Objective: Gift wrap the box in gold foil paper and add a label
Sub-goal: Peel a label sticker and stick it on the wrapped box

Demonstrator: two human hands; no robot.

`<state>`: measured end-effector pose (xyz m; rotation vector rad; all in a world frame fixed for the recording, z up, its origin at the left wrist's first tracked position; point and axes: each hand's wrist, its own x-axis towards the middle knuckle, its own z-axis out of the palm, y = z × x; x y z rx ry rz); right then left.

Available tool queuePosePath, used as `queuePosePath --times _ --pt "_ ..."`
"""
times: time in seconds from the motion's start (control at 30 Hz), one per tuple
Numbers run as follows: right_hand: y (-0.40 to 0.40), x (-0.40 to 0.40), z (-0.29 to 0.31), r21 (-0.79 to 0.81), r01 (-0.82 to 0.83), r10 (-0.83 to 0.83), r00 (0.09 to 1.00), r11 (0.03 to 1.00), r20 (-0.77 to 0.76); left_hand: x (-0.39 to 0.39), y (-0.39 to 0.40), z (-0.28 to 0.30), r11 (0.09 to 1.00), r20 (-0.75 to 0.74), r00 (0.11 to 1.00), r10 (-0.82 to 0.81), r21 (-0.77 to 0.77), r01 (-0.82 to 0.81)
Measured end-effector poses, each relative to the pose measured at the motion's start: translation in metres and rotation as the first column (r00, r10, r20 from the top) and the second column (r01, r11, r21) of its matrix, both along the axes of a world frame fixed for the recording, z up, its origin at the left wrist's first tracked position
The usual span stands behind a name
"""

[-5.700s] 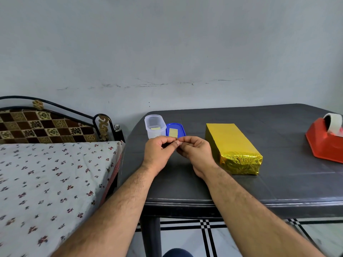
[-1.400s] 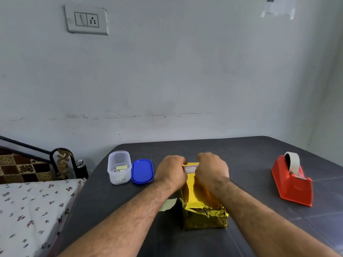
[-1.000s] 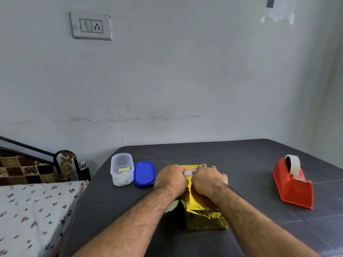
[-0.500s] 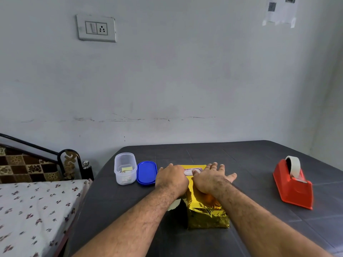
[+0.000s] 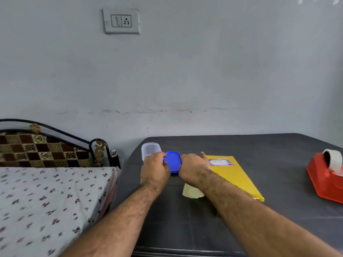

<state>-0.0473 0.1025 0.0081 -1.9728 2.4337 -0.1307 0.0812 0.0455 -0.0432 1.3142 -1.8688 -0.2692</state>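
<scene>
With the label (image 5: 220, 162) stuck on the far end of the gold-wrapped box (image 5: 234, 178) lying right of my arms, my left hand (image 5: 155, 169) and right hand (image 5: 193, 168) curl around the blue lid (image 5: 172, 161), which I judge next needs seating squarely on the clear tub (image 5: 150, 149).

Pale grey wall (image 5: 204, 71) ahead of me, switch-and-socket plate (image 5: 121, 21) mounted high. Bed (image 5: 46, 201) to my left: floral sheet, black metal headboard (image 5: 55, 131). Dark grey counter (image 5: 259, 147).
</scene>
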Motion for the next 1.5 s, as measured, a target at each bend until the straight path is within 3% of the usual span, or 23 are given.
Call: queuePosePath --times 0.13,0.23,0.43,0.6,0.8,0.87,1.0,1.1,1.33,1.43,1.5 --pt "-0.024 0.025 -0.018 0.061 -0.001 0.001 1.0 0.998 0.004 0.023 -0.011 -0.015 1.0 0.187 0.982 0.028 -0.005 -0.028" --pt "-0.044 0.038 -0.032 0.025 0.042 -0.044 0.995 0.999 0.092 0.04 -0.021 -0.031 0.999 0.251 0.968 0.019 0.041 -0.03" --pt "-0.077 0.044 -0.041 -0.008 0.199 -0.193 0.961 0.98 0.199 0.043 -0.023 -0.032 0.994 0.003 0.998 -0.057 0.098 0.057" --pt "-0.1 0.044 -0.036 0.058 0.224 -0.232 0.935 0.973 0.269 0.049 -0.024 -0.038 0.992 -0.069 0.997 -0.027 0.12 0.035" --pt "-0.102 0.037 -0.007 0.172 0.416 -0.446 0.766 0.893 0.464 0.049 -0.025 -0.035 0.979 -0.1 0.994 0.054 0.203 -0.033" --pt "-0.107 0.035 -0.003 0.117 0.423 -0.416 0.735 0.898 0.535 0.049 -0.027 -0.037 0.984 -0.109 0.993 0.048 0.175 -0.028" --pt "-0.111 0.034 0.001 -0.138 0.41 -0.234 0.732 0.902 0.64 0.05 -0.031 -0.037 0.996 -0.159 0.986 0.046 0.08 -0.033" --pt "-0.111 0.048 0.002 -0.246 0.312 -0.094 0.773 0.918 0.627 0.049 -0.032 -0.037 0.997 -0.2 0.98 0.012 0.079 0.004" --pt "-0.114 0.068 -0.002 -0.173 0.099 -0.002 0.875 0.98 0.484 0.05 -0.031 -0.042 0.989 -0.295 0.955 -0.017 0.135 0.059" --pt "-0.114 0.071 -0.003 -0.154 0.065 -0.031 0.976 0.986 0.217 0.05 -0.032 -0.043 0.988 -0.323 0.946 -0.036 0.133 0.083" --pt "-0.114 0.07 -0.002 -0.167 0.038 0.009 0.962 0.985 0.275 0.051 -0.034 -0.044 0.987 -0.332 0.942 -0.043 0.133 0.092"
